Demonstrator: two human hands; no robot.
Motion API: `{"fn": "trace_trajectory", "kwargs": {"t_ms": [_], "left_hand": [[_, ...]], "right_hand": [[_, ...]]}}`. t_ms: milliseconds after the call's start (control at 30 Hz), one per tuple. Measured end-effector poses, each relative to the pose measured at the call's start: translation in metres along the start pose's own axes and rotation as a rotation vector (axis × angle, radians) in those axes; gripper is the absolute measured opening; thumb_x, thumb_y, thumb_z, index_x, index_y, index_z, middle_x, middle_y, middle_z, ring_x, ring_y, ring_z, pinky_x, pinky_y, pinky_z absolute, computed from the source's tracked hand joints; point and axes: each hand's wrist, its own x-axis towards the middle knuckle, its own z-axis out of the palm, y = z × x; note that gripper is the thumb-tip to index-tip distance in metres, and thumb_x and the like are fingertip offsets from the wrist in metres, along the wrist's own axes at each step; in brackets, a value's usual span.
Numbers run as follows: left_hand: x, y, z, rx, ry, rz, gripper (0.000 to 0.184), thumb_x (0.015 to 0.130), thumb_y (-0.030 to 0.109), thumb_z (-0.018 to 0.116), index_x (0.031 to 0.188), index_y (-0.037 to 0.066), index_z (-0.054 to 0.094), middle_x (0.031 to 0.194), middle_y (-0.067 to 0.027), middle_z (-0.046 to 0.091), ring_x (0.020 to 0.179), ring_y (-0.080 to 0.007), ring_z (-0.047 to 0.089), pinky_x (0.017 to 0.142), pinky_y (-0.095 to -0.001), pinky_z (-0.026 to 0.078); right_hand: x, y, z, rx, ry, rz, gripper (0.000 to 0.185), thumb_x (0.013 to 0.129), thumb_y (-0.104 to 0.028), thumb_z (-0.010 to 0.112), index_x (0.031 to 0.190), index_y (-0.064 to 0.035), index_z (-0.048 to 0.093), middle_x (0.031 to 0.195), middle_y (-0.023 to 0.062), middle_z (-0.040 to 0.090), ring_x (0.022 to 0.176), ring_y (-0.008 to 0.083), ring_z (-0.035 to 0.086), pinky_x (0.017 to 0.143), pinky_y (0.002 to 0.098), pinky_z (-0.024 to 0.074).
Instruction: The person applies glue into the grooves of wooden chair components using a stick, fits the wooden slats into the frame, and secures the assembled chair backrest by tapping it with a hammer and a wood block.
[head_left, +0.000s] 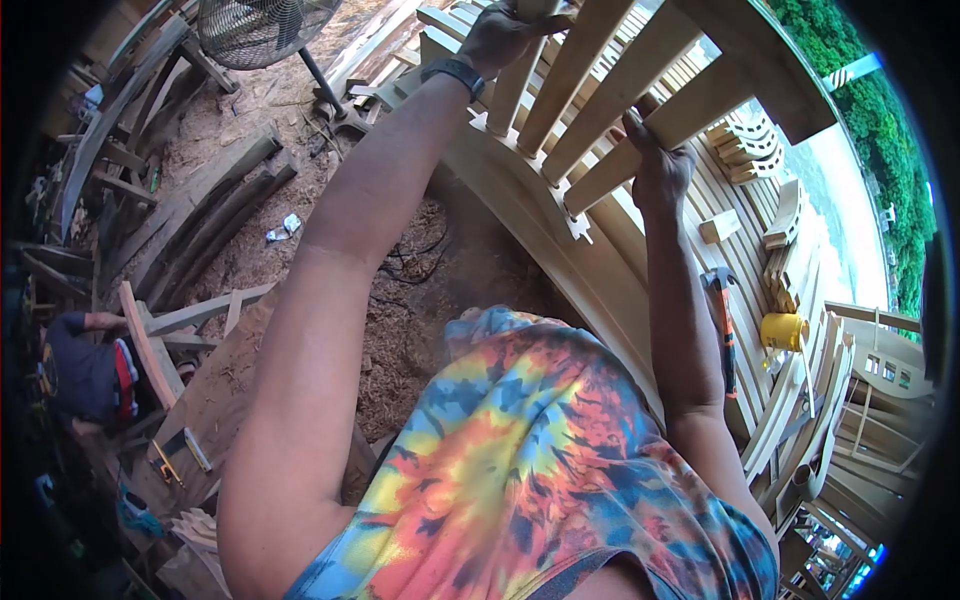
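A wooden slatted frame (620, 90) is held up over the slatted bench at the top right. Its several slats fan down to a curved, notched rail (545, 175) near the bench edge. My left hand (503, 38), with a dark watch on the wrist, is wrapped round the leftmost slat near the top. Round the rightmost slat, my right hand (660, 165) is closed, its thumb showing on the near side. Both hands stay above the notched rail. An orange-handled hammer (727, 335) lies to the right of my right forearm.
A yellow pot (783, 332), a small wood block (720, 227) and stacked curved pieces (748, 150) sit on the bench (715, 260). A standing fan (262, 30) is at top left. Another person (80, 370) is at far left among timber. Shavings cover the ground.
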Motion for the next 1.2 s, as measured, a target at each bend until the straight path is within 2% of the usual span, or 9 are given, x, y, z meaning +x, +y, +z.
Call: {"fn": "trace_trajectory", "kwargs": {"t_ms": [300,467,533,667,733,800,867,1000,1200], "left_hand": [[-0.002,0.002,-0.001,-0.080,-0.040,-0.065,0.021,0.092,0.018,0.074,0.107,0.004,0.069,0.093,0.0022,0.069,0.082,-0.0061,0.060,0.070,-0.0244,0.050],[-0.002,-0.010,-0.006,-0.041,-0.015,-0.015,0.021,0.091,0.016,0.076,0.107,0.004,0.069,0.093,0.0018,0.068,0.083,-0.0059,0.060,0.072,-0.0238,0.050],[-0.004,-0.019,-0.013,0.073,0.016,-0.027,0.021,0.091,0.015,0.076,0.107,0.004,0.069,0.093,0.0013,0.069,0.084,-0.0063,0.061,0.073,-0.0234,0.051],[-0.013,-0.005,-0.007,-0.142,-0.030,-0.016,0.023,0.091,0.013,0.075,0.111,0.004,0.066,0.096,0.0002,0.070,0.089,-0.0083,0.064,0.079,-0.0248,0.052],[-0.018,0.001,-0.007,-0.044,0.018,-0.025,0.025,0.091,0.012,0.074,0.113,0.004,0.065,0.099,-0.0004,0.070,0.092,-0.0092,0.064,0.082,-0.0263,0.053],[-0.020,0.011,-0.007,-0.131,-0.054,-0.007,0.026,0.092,0.011,0.073,0.115,0.003,0.064,0.101,-0.0006,0.070,0.094,-0.0095,0.064,0.083,-0.0273,0.053],[-0.020,0.011,-0.008,-0.143,-0.081,-0.005,0.026,0.092,0.010,0.073,0.116,0.003,0.063,0.102,-0.0009,0.070,0.095,-0.0098,0.064,0.084,-0.0280,0.053],[-0.010,0.005,-0.014,-0.149,-0.139,0.021,0.026,0.092,0.008,0.072,0.116,0.003,0.063,0.103,-0.0016,0.070,0.095,-0.0105,0.065,0.085,-0.0284,0.053],[-0.004,0.006,-0.005,-0.254,-0.116,-0.047,0.023,0.092,0.006,0.071,0.113,0.003,0.065,0.103,-0.0022,0.070,0.094,-0.0110,0.065,0.083,-0.0283,0.054]], "right_hand": [[-0.004,-0.014,-0.005,-0.111,-0.085,0.082,0.044,0.084,-0.011,0.080,0.123,0.0039,0.065,0.108,0.0130,0.072,0.093,0.0166,0.070,0.083,0.0288,0.0566],[-0.010,-0.034,-0.051,-0.204,-0.333,0.251,0.075,0.080,-0.015,0.083,0.143,0.0025,0.047,0.129,0.0172,0.063,0.121,0.0244,0.060,0.105,0.0377,0.0465],[-0.018,-0.047,-0.077,-0.186,-0.297,0.221,0.077,0.082,-0.020,0.080,0.146,0.0027,0.043,0.134,0.0191,0.060,0.124,0.0259,0.058,0.108,0.0383,0.0432],[-0.033,-0.069,-0.173,-0.526,-0.190,0.536,0.063,0.088,-0.025,0.073,0.139,0.0041,0.052,0.130,0.0195,0.063,0.117,0.0260,0.063,0.100,0.0358,0.0486],[-0.045,-0.051,-0.251,-0.904,-0.111,0.735,0.055,0.084,-0.026,0.075,0.128,0.0029,0.062,0.116,0.0195,0.070,0.106,0.0254,0.068,0.092,0.0350,0.0521],[-0.072,-0.076,-0.247,-1.650,-0.205,0.767,0.044,0.079,-0.023,0.077,0.115,0.0014,0.069,0.104,0.0210,0.072,0.099,0.0284,0.071,0.089,0.0369,0.0530],[-0.094,-0.070,-0.286,-1.770,-0.304,1.091,0.076,0.070,-0.028,0.081,0.134,0.0026,0.056,0.115,0.0260,0.068,0.108,0.0329,0.068,0.093,0.0402,0.0526],[-0.155,-0.034,-0.377,-1.804,-0.157,0.806,0.052,0.073,-0.018,0.072,0.121,-0.0012,0.062,0.102,0.0268,0.070,0.100,0.0412,0.068,0.090,0.0459,0.0520],[-0.177,-0.033,-0.358,-1.786,0.097,0.610,0.031,0.072,-0.010,0.063,0.101,-0.0009,0.064,0.089,0.0233,0.070,0.088,0.0408,0.068,0.083,0.0472,0.0511]]}}
